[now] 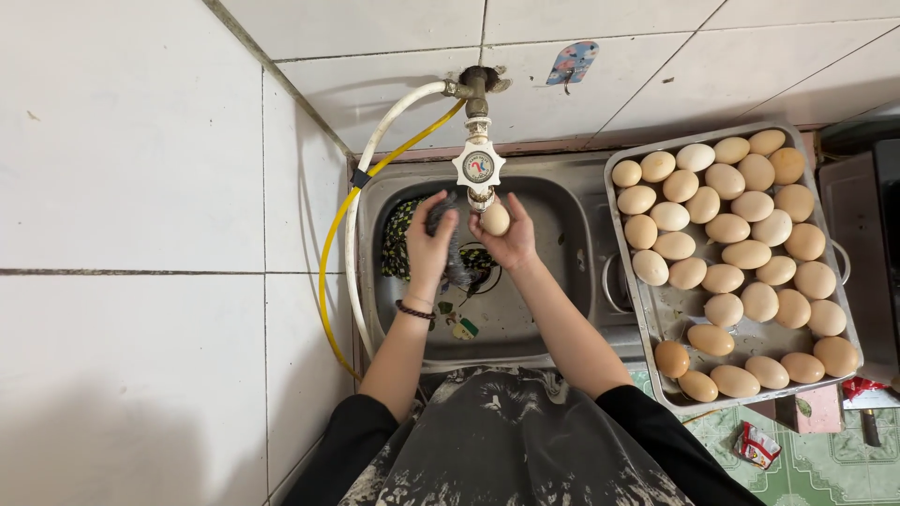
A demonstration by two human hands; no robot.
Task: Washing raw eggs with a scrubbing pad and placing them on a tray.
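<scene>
Head view, looking straight down: the right hand (506, 239) holds one pale egg (495, 219) over the steel sink (562, 309), directly under the tap (478, 167). The egg's long axis runs roughly up the picture, toward the tiled wall, with a slight lean to the left; which end is the narrow one cannot be told. The right fingers are curled and clamped around the egg, the thumb pressing on its left side, the palm turned up and toward the tap. The right forearm comes in from the lower right on a slant, bare from the wrist up to a black sleeve.

The left hand (433, 239) is just beside it, fingers closed on a dark grey scrubbing pad (452, 245) that hangs between the two hands, close to the egg. A dark bead bracelet (414, 310) circles the left wrist, and that forearm rises nearly straight from the bottom of the picture.

A patterned cloth (398, 245) lies in the left part of the sink. A white hose (389, 122) and a yellow hose (330, 253) run from the tap down the left of the sink. To the right, a metal tray (667, 323) carries many brown and cream eggs (727, 230).
</scene>
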